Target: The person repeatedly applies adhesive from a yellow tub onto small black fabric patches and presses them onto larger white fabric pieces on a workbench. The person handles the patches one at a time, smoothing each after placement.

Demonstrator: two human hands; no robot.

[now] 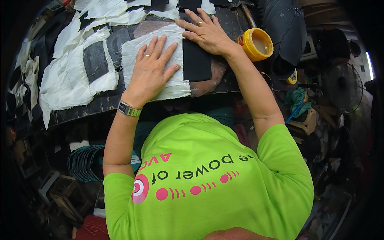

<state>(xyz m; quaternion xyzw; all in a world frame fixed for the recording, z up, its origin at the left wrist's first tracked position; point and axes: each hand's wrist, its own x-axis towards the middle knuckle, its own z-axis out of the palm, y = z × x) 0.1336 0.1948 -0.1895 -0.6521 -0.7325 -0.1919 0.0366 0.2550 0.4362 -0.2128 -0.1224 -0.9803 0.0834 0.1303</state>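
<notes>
My left hand (151, 72) lies flat on a white cloth piece (174, 87) at the table's near edge, fingers stretched and spread. Beside that cloth, on its right, is a black rectangular sheet (197, 62), apparently partly under the cloth's edge. My right hand (208, 35) rests palm down across the top of the black sheet and the cloth's upper right corner. Its fingers are spread and point up and left. Neither hand grips anything.
An open yellow jar (253, 45) of pale paste stands beside my right wrist. Behind it lies a wooden-handled hammer (248, 16). Dark curved sheets (282, 36) are stacked at right. Ragged white cloth (66, 86) covers the table's left. A fan (344, 86) stands far right.
</notes>
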